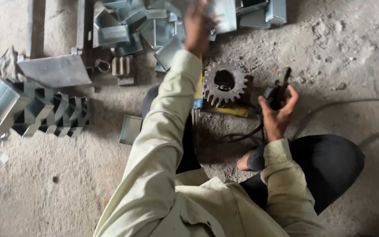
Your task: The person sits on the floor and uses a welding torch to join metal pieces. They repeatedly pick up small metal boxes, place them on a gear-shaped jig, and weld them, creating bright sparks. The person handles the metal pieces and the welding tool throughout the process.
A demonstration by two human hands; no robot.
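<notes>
My left hand is stretched far forward over a heap of folded sheet-metal pieces; it is blurred and seems to touch a shiny metal piece at the top, though its grip is unclear. My right hand is shut on a black electrode holder with a dark cable trailing from it. Between the hands a large rusty steel gear lies flat on a yellow block.
A row of stacked metal channel pieces lies at the left beside a flat plate. One loose metal piece rests near my left sleeve. My knee is at the right on the dusty concrete floor.
</notes>
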